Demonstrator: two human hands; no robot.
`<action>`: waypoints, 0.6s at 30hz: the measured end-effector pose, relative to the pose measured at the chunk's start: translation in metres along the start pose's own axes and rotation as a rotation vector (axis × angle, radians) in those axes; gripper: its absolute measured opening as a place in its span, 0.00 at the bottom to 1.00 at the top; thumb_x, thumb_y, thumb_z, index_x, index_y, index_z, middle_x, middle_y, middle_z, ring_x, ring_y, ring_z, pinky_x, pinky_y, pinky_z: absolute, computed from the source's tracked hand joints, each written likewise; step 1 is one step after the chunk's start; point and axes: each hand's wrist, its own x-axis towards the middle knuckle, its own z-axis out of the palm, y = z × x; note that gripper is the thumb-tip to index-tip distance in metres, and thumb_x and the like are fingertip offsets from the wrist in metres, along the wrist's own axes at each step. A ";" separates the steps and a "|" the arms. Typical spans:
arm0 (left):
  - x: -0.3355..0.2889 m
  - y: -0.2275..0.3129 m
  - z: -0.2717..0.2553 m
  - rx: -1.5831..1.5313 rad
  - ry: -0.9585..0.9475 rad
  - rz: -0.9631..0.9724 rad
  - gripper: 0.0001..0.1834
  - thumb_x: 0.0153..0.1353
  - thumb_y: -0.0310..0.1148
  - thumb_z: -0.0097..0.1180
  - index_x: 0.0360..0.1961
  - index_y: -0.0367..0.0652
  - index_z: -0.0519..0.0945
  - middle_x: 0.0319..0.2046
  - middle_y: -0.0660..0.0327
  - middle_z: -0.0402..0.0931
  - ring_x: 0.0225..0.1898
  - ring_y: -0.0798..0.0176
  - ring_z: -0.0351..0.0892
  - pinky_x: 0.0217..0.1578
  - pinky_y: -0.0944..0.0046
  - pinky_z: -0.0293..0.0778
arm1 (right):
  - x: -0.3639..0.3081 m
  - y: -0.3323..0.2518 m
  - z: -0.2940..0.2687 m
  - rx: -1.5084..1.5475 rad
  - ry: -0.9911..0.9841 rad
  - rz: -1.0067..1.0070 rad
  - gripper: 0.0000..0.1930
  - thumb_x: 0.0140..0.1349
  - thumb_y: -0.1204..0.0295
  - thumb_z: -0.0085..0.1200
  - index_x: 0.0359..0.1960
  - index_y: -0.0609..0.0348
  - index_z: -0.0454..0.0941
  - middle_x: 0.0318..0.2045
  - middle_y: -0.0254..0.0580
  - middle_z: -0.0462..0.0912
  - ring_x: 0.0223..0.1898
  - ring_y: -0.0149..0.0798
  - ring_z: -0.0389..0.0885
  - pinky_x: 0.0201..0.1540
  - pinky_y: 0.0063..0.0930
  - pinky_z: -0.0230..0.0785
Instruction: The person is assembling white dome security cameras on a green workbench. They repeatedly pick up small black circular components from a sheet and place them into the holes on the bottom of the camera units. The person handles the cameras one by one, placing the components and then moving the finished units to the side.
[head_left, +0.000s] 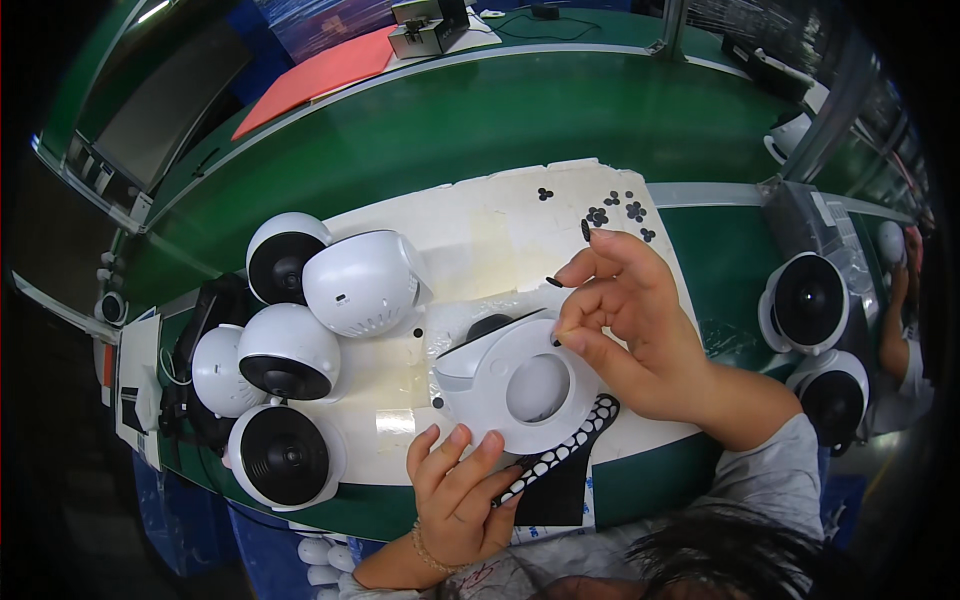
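My right hand (pixel 640 335) is raised over a white dome camera (pixel 485 375) lying tipped, its round base ring turned up. Small black round pads cling to its fingertips: one pad (pixel 586 230) on the uppermost finger, another pad (pixel 553 282) on the finger below. A third dark pad (pixel 556 341) shows at the thumb tip, where thumb and a finger are pinched together. My left hand (pixel 465 495) is at the camera's near side, thumb over the end of a black strip with white oval gaps (pixel 560 450). Its other fingertips are close to the base ring; contact is unclear.
Several white cameras (pixel 290 455) with black faces cluster at left. Loose black pads (pixel 597 216) are scattered on the cream board (pixel 470 215). A black sheet (pixel 555 490) lies at the near edge. More cameras (pixel 808 300) stand at right, beside another person's arm (pixel 895 320).
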 end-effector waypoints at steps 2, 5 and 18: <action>0.000 0.000 0.000 -0.001 0.001 -0.004 0.09 0.46 0.32 0.55 0.30 0.43 0.79 0.50 0.57 0.70 0.57 0.54 0.60 0.54 0.48 0.52 | 0.001 -0.002 -0.002 -0.109 -0.056 -0.013 0.35 0.53 0.88 0.45 0.61 0.55 0.44 0.45 0.49 0.63 0.35 0.31 0.73 0.37 0.22 0.67; 0.000 0.000 0.000 0.004 -0.002 -0.003 0.08 0.46 0.31 0.55 0.30 0.43 0.79 0.50 0.57 0.70 0.57 0.54 0.60 0.54 0.48 0.52 | -0.001 -0.001 -0.002 -0.212 -0.066 -0.058 0.35 0.52 0.89 0.46 0.60 0.54 0.45 0.44 0.49 0.63 0.35 0.33 0.74 0.38 0.24 0.68; 0.002 0.000 0.000 -0.014 0.009 0.000 0.08 0.46 0.31 0.54 0.29 0.42 0.78 0.50 0.56 0.70 0.56 0.54 0.61 0.55 0.47 0.51 | -0.002 -0.022 0.005 -0.830 0.027 -0.334 0.22 0.48 0.82 0.52 0.48 0.57 0.66 0.33 0.38 0.75 0.37 0.40 0.73 0.43 0.32 0.58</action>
